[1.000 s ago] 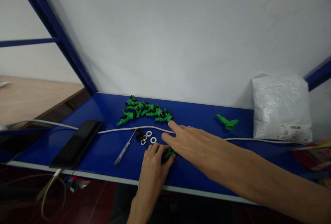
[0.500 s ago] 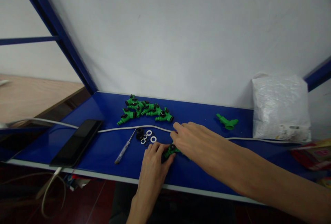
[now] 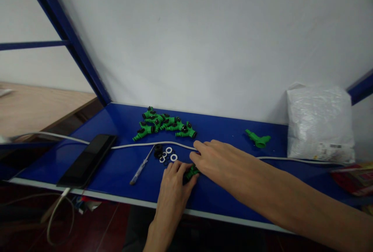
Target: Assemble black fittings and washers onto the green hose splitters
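A green Y-shaped hose connector (image 3: 191, 172) lies low over the blue shelf, partly covered by fingers. My left hand (image 3: 175, 180) is closed around its left side, thumb and fingers pinching it. From above, my right hand (image 3: 208, 157) bends over the same connector with its fingers curled; what the fingertips grip there is hidden. Beside the left hand lie several white washers (image 3: 173, 157) and black rings, with black caps (image 3: 157, 150) behind them. A clear-handled screwdriver (image 3: 139, 171) rests to their left.
Several green connectors with black valves (image 3: 166, 124) are heaped near the wall. A lone green Y-piece (image 3: 258, 139) lies at right, by a white plastic package (image 3: 319, 124). A white cable (image 3: 140, 144) crosses the shelf (image 3: 110, 190). A black phone (image 3: 87, 160) lies left.
My right hand has come slightly down and left over the connector, covering more of it. My left hand keeps its hold. The view has shifted a little.
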`<action>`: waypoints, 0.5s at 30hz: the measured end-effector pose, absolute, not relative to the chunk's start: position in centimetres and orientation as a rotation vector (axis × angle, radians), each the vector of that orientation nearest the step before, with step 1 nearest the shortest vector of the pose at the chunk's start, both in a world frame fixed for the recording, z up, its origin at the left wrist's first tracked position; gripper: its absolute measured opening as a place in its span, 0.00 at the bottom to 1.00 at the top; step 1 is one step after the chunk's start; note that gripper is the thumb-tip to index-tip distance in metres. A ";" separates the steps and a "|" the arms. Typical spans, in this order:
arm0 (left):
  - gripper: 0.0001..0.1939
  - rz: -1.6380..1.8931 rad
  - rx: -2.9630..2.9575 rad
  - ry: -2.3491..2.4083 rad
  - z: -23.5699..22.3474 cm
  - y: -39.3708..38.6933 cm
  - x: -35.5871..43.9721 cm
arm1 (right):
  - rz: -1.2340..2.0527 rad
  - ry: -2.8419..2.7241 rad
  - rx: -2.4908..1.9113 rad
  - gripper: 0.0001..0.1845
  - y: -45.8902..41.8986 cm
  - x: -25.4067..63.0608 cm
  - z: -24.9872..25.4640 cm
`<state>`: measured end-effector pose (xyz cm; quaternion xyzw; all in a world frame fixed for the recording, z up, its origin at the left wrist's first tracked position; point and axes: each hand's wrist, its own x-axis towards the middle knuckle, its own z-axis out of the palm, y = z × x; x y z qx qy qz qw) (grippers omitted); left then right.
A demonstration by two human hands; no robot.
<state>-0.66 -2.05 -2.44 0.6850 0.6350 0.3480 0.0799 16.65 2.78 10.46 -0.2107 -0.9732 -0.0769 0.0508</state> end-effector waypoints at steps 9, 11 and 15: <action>0.10 1.009 2.016 1.899 -2.5 -2.1 -0.6 | -0.414 -2.935 -0.716 0.28 3.0 16.1 9.8; 0.11 1.009 2.022 1.883 -2.4 -2.1 -0.7 | -0.306 -2.977 -0.611 0.36 3.0 16.7 10.1; 0.10 1.005 2.015 1.889 -2.2 -2.2 -0.7 | -0.117 -3.001 -0.527 0.42 2.8 17.4 10.6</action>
